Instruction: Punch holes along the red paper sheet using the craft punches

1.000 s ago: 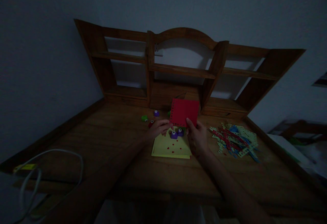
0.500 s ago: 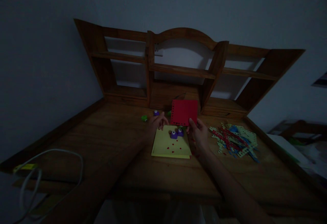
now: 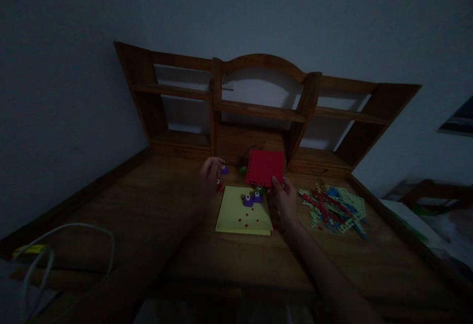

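My right hand [image 3: 284, 195] pinches a red sheet of paper [image 3: 265, 167] by its lower right corner, holding it raised. Punched holes run along the sheet's left and lower edges. My left hand [image 3: 210, 172] hovers at the back left, fingers loosely bent and apart, beside a purple craft punch [image 3: 224, 170] with an eye-like top. Close under it sits a red craft punch [image 3: 219, 184]. Two purple punches [image 3: 248, 200] and a green one [image 3: 259, 189] stand on a yellow sheet [image 3: 231, 215], which bears several small red cutouts [image 3: 247, 214].
Another green punch [image 3: 243, 170] stands behind the red sheet. Right of my right hand lies a pile of punched paper strips [image 3: 334, 208]. A wooden shelf unit [image 3: 258, 110] rises at the back. A white cable [image 3: 88, 225] loops at the left.
My left hand has moved left, away from the yellow sheet, uncovering the red punch and covering where a green punch stood. My right hand still holds the red sheet. The view has shifted slightly.
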Tool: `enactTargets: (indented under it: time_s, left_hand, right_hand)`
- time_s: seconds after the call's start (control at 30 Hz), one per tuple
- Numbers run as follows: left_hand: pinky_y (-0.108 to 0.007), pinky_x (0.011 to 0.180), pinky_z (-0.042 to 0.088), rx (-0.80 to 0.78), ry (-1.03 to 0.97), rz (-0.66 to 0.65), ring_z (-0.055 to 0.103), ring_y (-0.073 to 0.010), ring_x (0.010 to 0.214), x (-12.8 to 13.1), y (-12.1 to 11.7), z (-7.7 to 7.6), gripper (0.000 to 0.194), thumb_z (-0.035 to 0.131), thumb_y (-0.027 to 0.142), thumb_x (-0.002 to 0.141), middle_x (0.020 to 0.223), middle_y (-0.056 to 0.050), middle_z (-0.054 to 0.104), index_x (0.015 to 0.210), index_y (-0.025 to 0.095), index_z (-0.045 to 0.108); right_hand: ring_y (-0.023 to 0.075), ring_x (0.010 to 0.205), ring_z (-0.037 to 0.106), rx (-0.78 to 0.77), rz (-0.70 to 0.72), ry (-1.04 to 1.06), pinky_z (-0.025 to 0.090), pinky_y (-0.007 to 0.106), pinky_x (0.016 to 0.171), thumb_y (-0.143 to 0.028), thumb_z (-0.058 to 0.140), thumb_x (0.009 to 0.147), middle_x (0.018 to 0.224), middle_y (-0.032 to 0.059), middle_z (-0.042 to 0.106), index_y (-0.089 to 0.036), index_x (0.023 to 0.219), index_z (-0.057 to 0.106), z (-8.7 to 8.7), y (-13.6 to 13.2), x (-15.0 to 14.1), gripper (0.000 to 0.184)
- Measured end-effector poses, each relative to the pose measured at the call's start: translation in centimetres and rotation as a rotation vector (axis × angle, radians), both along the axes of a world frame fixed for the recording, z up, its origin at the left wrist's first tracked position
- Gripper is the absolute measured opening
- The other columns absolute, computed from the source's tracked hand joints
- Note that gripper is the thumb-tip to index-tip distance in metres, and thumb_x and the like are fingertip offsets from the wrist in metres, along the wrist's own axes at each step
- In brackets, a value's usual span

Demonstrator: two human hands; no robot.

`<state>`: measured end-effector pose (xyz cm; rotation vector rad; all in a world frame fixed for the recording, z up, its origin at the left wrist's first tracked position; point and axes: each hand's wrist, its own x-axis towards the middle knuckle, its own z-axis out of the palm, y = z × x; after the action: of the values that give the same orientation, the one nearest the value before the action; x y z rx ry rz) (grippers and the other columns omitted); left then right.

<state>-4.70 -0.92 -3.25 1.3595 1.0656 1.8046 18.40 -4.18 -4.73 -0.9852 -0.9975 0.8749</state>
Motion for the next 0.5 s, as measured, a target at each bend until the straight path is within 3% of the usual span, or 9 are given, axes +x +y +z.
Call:
enactTargets:
  time_s: [0.1, 0.2, 0.33, 0.4, 0.5]
  left_hand:
    - [-0.021, 0.049, 0.04, 0.037, -0.028, 0.1, 0.048, -0.0096, 0.053, -3.0, 2.3, 1.4, 0.023, 0.049, 0.037, 0.083, 0.071, 0.0, 0.056, 0.083, 0.017, 0.061]
    - [-0.023, 0.05, 0.042, -0.108, 0.159, 0.119, 0.048, -0.0111, 0.051, -6.7, 4.3, 1.7, 0.022, 0.049, 0.035, 0.079, 0.068, 0.0, 0.056, 0.083, 0.016, 0.061]
    - [-0.027, 0.064, 0.045, -0.285, 0.735, 0.258, 0.059, -0.0184, 0.073, -9.9, 4.8, -0.3, 0.028, 0.059, 0.045, 0.077, 0.078, -0.004, 0.063, 0.084, 0.018, 0.061]
    - [-0.03, 0.07, 0.045, -0.292, 0.975, 0.237, 0.06, -0.0219, 0.083, -10.3, 4.2, -1.6, 0.038, 0.061, 0.054, 0.076, 0.092, -0.008, 0.063, 0.089, 0.018, 0.061]
    - [-0.033, 0.077, 0.044, -0.269, 1.165, 0.249, 0.058, -0.0256, 0.094, -9.8, 3.5, -2.8, 0.048, 0.063, 0.059, 0.074, 0.108, -0.013, 0.06, 0.099, 0.017, 0.061]
  right_hand:
    - [0.0159, 0.062, 0.061, 0.0, -0.025, 0.019, 0.047, 0.026, 0.058, -0.044, 0.069, 0.073, 0.077, 0.0016, 0.069, -0.02, 0.086, 0.063, -0.5, 0.5, 0.4, 0.028]
    - [0.0177, 0.068, 0.063, -0.02, -0.072, 0.039, 0.049, 0.028, 0.062, -0.042, 0.07, 0.071, 0.079, 0.0018, 0.069, -0.02, 0.089, 0.061, -1.3, 1.2, 0.7, 0.03]
    - [0.0167, 0.067, 0.063, -0.035, -0.092, 0.055, 0.048, 0.027, 0.062, -0.04, 0.071, 0.067, 0.076, -0.0001, 0.067, -0.021, 0.087, 0.06, -1.9, 1.6, 0.7, 0.031]
    - [0.0161, 0.067, 0.063, -0.027, -0.088, 0.06, 0.049, 0.027, 0.062, -0.039, 0.071, 0.067, 0.075, -0.0013, 0.067, -0.022, 0.086, 0.059, -1.9, 1.5, 0.6, 0.029]
    - [0.0163, 0.067, 0.063, -0.03, -0.058, 0.069, 0.049, 0.027, 0.062, -0.038, 0.071, 0.068, 0.078, -0.0017, 0.068, -0.023, 0.088, 0.058, -1.7, 1.2, 0.5, 0.028]
